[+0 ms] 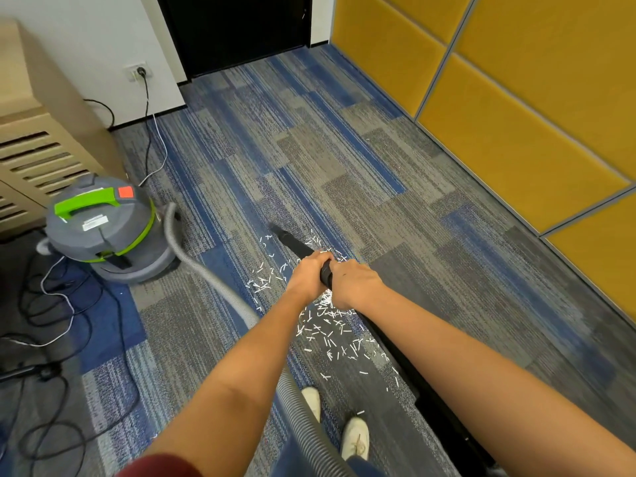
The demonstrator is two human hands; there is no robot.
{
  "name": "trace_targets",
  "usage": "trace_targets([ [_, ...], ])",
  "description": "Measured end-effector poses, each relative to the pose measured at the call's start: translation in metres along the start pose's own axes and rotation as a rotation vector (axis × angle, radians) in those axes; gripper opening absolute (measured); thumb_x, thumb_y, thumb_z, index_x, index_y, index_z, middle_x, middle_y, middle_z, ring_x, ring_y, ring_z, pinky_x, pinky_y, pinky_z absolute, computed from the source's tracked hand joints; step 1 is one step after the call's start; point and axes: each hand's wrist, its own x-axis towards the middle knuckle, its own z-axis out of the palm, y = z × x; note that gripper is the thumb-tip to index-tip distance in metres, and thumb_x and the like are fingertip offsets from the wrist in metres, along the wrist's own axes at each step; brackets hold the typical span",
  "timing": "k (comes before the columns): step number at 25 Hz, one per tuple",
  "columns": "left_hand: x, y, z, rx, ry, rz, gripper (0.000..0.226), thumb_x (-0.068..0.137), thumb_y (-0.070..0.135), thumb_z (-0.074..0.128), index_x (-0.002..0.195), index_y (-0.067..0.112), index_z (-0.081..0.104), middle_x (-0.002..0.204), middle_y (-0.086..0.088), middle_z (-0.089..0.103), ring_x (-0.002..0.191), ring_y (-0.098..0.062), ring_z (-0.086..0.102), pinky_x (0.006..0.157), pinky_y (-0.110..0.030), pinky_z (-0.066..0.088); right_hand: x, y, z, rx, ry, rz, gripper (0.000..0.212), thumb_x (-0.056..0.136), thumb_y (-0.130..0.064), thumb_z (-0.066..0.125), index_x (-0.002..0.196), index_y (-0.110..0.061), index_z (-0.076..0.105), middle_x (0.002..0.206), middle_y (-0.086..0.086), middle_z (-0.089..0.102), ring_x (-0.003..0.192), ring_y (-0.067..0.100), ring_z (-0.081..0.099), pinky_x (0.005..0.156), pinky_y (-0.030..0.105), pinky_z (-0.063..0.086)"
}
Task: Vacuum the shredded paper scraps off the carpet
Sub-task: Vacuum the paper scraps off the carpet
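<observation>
Many paper scraps (pixel 327 325) lie unswept; vacuuming seems midway. Left hand (pixel 307 271) and right hand (pixel 354 283) grip the vacuum wand (pixel 296 245), whose nozzle (pixel 276 229) must pull nearer.

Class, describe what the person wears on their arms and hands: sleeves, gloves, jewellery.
The left hand and right hand are ungloved; no rings, watch or bracelet show. Both forearms are uncovered. A dark red sleeve covers the left upper arm at the bottom edge; the right arm shows none.
</observation>
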Motion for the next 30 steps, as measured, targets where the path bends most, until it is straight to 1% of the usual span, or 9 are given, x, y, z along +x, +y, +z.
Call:
trace_targets([
  [3,-0.003,0.009,0.0,0.037,-0.026,0.004,0.027,0.084,0.002,0.054,0.107,0.016,0.061,0.11,-0.001,0.059,0.093,-0.023,0.057,0.079,-0.031,0.045,-0.004,0.0,0.003,0.015,0.003,0.011,0.051,0.09,-0.006,0.056,0.138,-0.007,0.037,0.132,0.008,0.048,0.121,0.027,0.052,0.091,0.034,0.046],
  [7,-0.013,0.018,0.005,0.124,-0.044,0.035,0.031,0.081,0.01,0.061,0.111,0.016,0.061,0.113,-0.005,0.062,0.097,-0.029,0.06,0.08,-0.038,0.049,-0.017,0.013,0.005,-0.045,-0.017,-0.004,0.053,0.087,-0.006,0.058,0.136,-0.007,0.039,0.126,0.01,0.05,0.115,0.027,0.055,0.085,0.033,0.048],
  [10,-0.027,0.018,0.006,0.146,-0.015,0.018,0.033,0.079,0.013,0.063,0.112,0.016,0.061,0.113,-0.006,0.063,0.097,-0.03,0.061,0.079,-0.036,0.048,-0.028,0.015,0.006,-0.085,-0.017,-0.04,0.056,0.086,-0.007,0.059,0.138,-0.007,0.039,0.124,0.01,0.051,0.113,0.026,0.056,0.084,0.032,0.049],
  [13,-0.04,0.009,0.003,0.145,0.009,0.002,0.03,0.079,0.011,0.06,0.109,0.015,0.061,0.112,-0.006,0.064,0.097,-0.03,0.062,0.078,-0.036,0.049,-0.033,0.006,0.01,-0.11,-0.011,-0.076,0.053,0.087,-0.008,0.059,0.137,-0.007,0.041,0.126,0.01,0.052,0.115,0.027,0.056,0.086,0.033,0.048],
  [18,-0.057,-0.002,0.006,0.144,0.029,-0.033,0.041,0.08,0.005,0.06,0.119,0.018,0.059,0.119,-0.005,0.062,0.1,-0.029,0.062,0.085,-0.041,0.05,-0.039,-0.005,0.025,-0.097,-0.02,-0.083,0.054,0.088,-0.008,0.06,0.138,-0.007,0.039,0.131,0.009,0.05,0.12,0.026,0.053,0.09,0.034,0.047],
  [20,-0.057,0.0,0.011,0.148,0.021,-0.022,0.04,0.08,0.004,0.059,0.117,0.019,0.059,0.119,-0.005,0.062,0.101,-0.03,0.061,0.085,-0.044,0.05,-0.043,-0.001,0.027,-0.088,-0.017,-0.075,0.054,0.089,-0.008,0.058,0.139,-0.006,0.037,0.132,0.009,0.049,0.121,0.026,0.052,0.091,0.034,0.047],
  [24,-0.057,0.012,0.023,0.091,0.016,-0.006,0.038,0.081,0.0,0.057,0.113,0.019,0.06,0.119,-0.003,0.061,0.103,-0.028,0.06,0.087,-0.039,0.048,-0.048,0.009,0.031,-0.076,0.004,-0.039,0.054,0.09,-0.007,0.058,0.139,-0.005,0.036,0.132,0.008,0.049,0.12,0.026,0.053,0.09,0.033,0.047],
  [27,-0.052,0.015,0.023,0.077,0.012,-0.014,0.038,0.083,-0.001,0.056,0.116,0.016,0.06,0.12,-0.005,0.06,0.103,-0.028,0.059,0.087,-0.036,0.047,-0.043,0.011,0.032,-0.067,0.012,-0.021,0.055,0.088,-0.007,0.061,0.138,-0.004,0.038,0.13,0.008,0.051,0.119,0.026,0.054,0.088,0.033,0.048],
  [30,-0.047,0.003,0.019,0.088,0.013,-0.008,0.037,0.082,-0.003,0.053,0.113,0.016,0.061,0.119,-0.004,0.06,0.104,-0.027,0.059,0.09,-0.037,0.046,-0.035,0.008,0.034,-0.034,0.012,-0.041,0.056,0.088,-0.007,0.061,0.139,-0.006,0.038,0.131,0.009,0.05,0.119,0.027,0.053,0.089,0.034,0.047],
])
